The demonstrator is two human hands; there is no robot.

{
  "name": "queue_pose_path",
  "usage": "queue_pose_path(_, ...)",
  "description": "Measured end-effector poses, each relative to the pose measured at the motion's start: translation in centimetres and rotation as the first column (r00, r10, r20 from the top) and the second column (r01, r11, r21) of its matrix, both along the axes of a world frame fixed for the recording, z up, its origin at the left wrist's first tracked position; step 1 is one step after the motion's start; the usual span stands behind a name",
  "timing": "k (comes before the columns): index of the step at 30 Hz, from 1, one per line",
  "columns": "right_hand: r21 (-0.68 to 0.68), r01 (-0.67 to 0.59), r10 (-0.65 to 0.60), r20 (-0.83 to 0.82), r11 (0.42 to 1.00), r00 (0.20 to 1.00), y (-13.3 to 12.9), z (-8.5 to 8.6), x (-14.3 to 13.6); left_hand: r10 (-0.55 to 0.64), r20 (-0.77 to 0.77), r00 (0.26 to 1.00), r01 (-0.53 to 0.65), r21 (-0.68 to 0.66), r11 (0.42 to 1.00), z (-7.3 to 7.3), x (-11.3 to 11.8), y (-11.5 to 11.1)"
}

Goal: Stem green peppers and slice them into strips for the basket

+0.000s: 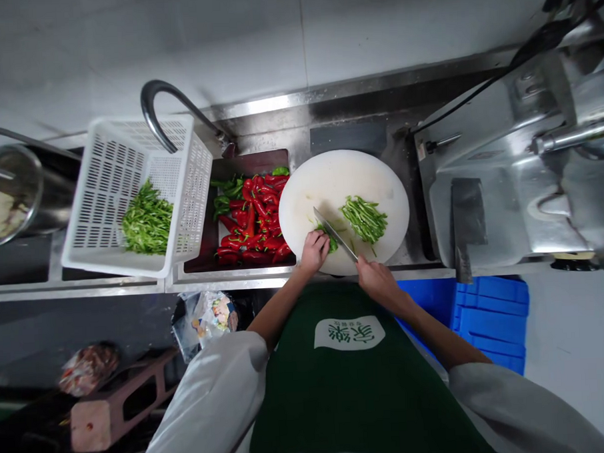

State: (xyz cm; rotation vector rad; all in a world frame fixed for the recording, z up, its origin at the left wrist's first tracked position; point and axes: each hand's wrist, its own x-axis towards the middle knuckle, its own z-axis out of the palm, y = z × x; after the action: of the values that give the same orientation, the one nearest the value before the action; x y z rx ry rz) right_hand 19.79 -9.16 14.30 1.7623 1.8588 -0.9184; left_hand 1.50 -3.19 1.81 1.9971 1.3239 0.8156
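My right hand is closed round the handle of a kitchen knife, whose blade points up and left across the round white cutting board. The curled fingers of my left hand press a green pepper against the board, close to the blade. Most of that pepper is hidden by the fingers and the knife. To the right of the blade lies a pile of green pepper strips, with a few loose shreds around it.
Left of the board, red peppers and some green peppers fill a sink under a curved faucet. A white basket holds shredded greens. At right, a cleaver rests on a metal machine.
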Motion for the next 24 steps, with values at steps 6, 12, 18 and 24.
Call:
queue_pose_path(6,-0.006,-0.010,0.010,0.011,1.000,1.000,-0.5,-0.4,-1.0,-0.006,0.015,1.000,0.006,0.049,0.999,-0.5,0.1,0.1)
queue_pose_path(12,-0.010,-0.008,0.008,0.007,1.000,1.000,0.5,0.0,-0.9,-0.005,-0.027,1.000,0.009,0.151,0.988,-1.0,0.1,0.0)
queue_pose_path(18,-0.017,0.027,-0.027,-0.004,0.999,1.000,0.5,0.1,-1.4,0.003,-0.047,0.999,0.006,0.177,0.984,-1.2,0.0,-0.1)
queue_pose_path(24,-0.012,0.043,-0.043,-0.022,0.999,0.999,0.5,0.4,-1.3,0.009,-0.040,0.999,-0.001,0.182,0.983,-1.5,0.0,-0.1)
